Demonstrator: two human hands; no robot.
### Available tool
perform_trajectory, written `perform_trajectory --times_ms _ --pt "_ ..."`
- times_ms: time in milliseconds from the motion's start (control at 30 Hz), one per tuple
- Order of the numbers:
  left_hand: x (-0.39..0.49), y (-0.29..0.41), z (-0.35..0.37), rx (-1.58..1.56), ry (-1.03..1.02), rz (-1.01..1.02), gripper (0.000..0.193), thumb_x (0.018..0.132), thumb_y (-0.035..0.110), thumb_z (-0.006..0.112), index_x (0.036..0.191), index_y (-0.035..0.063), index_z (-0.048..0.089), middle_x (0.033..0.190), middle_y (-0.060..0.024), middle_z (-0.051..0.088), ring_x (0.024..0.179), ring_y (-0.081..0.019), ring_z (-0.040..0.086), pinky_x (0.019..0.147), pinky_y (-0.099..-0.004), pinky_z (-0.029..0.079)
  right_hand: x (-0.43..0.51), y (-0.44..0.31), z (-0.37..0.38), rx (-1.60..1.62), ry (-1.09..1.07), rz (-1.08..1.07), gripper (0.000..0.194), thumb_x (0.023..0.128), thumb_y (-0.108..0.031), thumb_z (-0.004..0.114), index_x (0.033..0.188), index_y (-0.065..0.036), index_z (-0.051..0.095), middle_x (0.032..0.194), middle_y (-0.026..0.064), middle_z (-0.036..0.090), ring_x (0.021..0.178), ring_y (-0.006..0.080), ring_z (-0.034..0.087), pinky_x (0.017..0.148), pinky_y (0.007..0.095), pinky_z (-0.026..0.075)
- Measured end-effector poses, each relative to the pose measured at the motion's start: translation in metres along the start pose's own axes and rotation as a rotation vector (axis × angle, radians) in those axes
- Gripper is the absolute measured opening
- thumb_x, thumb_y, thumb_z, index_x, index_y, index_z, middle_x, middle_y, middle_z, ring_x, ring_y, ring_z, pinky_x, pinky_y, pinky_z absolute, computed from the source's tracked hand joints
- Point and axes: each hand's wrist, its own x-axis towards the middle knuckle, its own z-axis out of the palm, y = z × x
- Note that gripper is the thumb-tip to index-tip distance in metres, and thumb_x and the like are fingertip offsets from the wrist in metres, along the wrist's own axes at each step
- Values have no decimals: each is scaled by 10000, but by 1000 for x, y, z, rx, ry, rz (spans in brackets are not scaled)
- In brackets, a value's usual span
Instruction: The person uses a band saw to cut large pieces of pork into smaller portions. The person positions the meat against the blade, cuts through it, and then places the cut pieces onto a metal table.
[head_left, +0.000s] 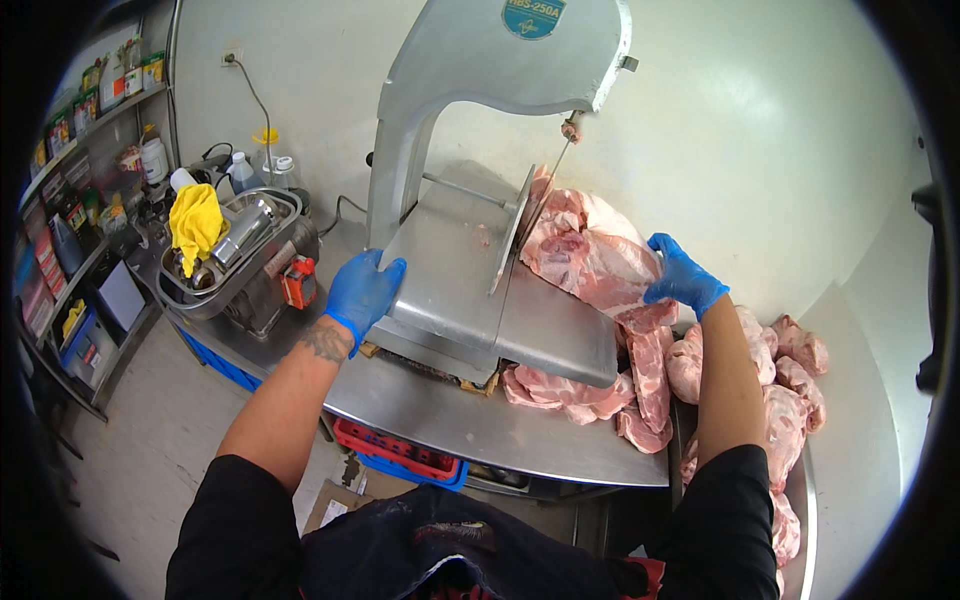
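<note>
My left hand (364, 292), in a blue glove, grips the left edge of the steel table (442, 240) of a meat bandsaw (420, 82). On the right, my gloved right hand (686, 277) holds the outer end of a large piece of raw meat (585, 247). That piece lies across the table's right part, its left end against the thin upright saw blade (546, 187). Left of the blade stands a metal guide plate (514, 232). A small scrap of meat (571, 133) clings to the blade's top. How deep the blade sits in the meat is hidden.
Cut meat slices (566, 394) lie on the steel counter (450, 424) below the saw table. Several bigger meat pieces (787, 420) are heaped at right. To the left stand a steel pan (217, 292) with a yellow cloth (196, 221) and stocked shelves (105, 112). Red crates (397, 450) sit underneath.
</note>
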Motion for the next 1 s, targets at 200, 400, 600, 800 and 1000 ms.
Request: perform_trajectory --times_ms 200,400,600,800,1000 --pt "-2 -3 3 -54 49 60 514 942 382 617 1180 -71 664 1154 -302 678 1100 -450 641 958 -470 500 -45 -13 -2 12 -14 -25 902 548 -72 885 1349 -48 470 1258 142 548 1210 282 529 1067 359 439" --pt "-2 -5 0 -145 -21 35 546 941 391 618 1200 -89 645 1165 -313 669 1110 -456 635 968 -469 500 -86 -30 1 27 -21 100 889 553 53 764 1362 -132 447 1263 67 533 1219 278 504 1008 405 477" --pt "-4 -3 0 -148 -3 26 556 935 387 632 1202 -101 638 1146 -318 673 1099 -455 641 965 -464 501 -112 -40 4 352 -72 226 1032 590 14 844 1500 -73 366 1477 134 488 1389 280 455 1152 392 385" --pt "1 -9 2 -195 -8 48 495 937 351 633 1169 -86 651 1112 -297 687 1065 -448 650 932 -465 505 -134 -14 47 737 185 97 1176 616 -91 861 1611 -30 238 1575 112 410 1469 243 370 1231 371 273" --pt "1 -8 3 -218 -23 50 471 938 349 622 1164 -62 658 1105 -295 684 1044 -454 650 912 -472 506 -146 -7 63 841 308 59 1075 666 -164 857 1581 1 317 1596 117 402 1487 247 357 1234 373 261"
